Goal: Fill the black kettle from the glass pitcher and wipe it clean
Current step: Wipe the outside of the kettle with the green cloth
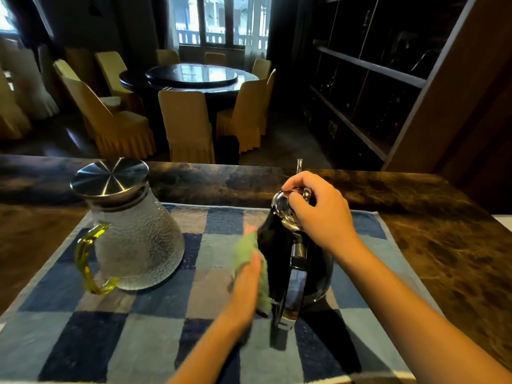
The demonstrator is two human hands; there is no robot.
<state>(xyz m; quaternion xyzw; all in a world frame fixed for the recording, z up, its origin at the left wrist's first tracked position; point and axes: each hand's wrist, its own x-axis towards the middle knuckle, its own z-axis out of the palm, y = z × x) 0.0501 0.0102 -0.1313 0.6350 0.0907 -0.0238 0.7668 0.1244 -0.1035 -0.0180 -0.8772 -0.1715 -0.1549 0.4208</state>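
Wiping step: my left hand (246,275) presses green cloth (249,250) on glossy black kettle (277,261), lower centre; right hand (318,212) grips its chrome lid (281,203); next, probably other side.

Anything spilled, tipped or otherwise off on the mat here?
Nothing stands out. The glass pitcher stands upright, lidded, on the checked mat; the left hand presses a green cloth to the black kettle, right hand on its lid.
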